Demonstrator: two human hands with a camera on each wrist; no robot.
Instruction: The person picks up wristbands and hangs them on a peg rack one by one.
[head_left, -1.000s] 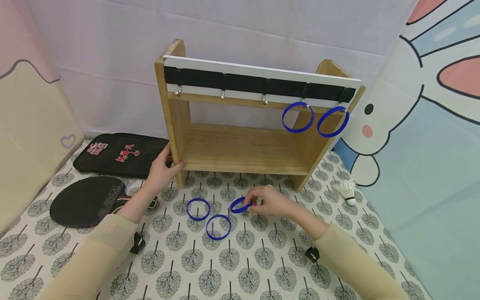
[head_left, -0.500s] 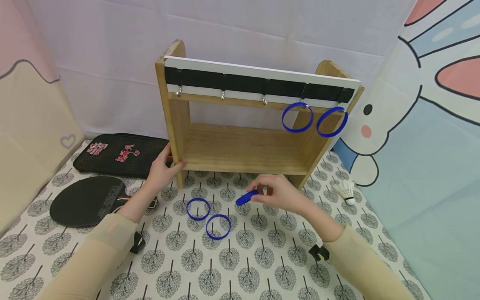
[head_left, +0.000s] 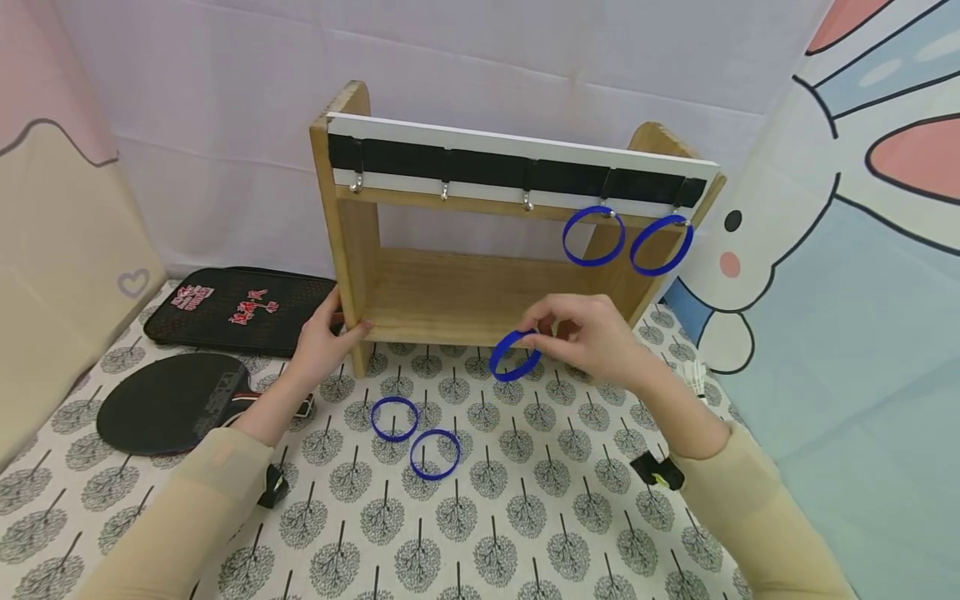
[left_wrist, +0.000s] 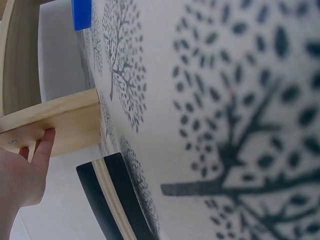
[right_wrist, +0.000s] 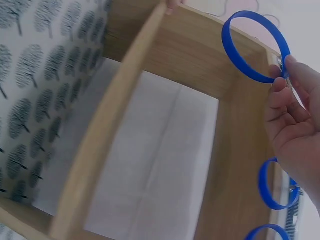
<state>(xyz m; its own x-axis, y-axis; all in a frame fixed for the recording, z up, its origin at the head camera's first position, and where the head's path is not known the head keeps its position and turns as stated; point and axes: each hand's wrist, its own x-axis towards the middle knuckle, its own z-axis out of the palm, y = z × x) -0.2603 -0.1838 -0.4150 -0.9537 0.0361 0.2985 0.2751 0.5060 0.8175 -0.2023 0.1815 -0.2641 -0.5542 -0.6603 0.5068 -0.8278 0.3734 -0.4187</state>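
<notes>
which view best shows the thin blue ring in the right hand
The right wrist view: the thin blue ring is largest there, its loop nearly whole, pinched by the right hand. The head view shows it smaller; the left wrist view, only a blue strip, unclear which ring.

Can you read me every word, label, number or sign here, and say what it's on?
No text reads clearly.
Black case: two groups of red-and-white, Chinese-looking characters, too small to read surely.
Black paddle: faint lettering, too blurred to read.

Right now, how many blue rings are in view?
5: two hanging rings on the rightmost hooks, a held ring in the right hand, two loose rings on the tablecloth.
</notes>
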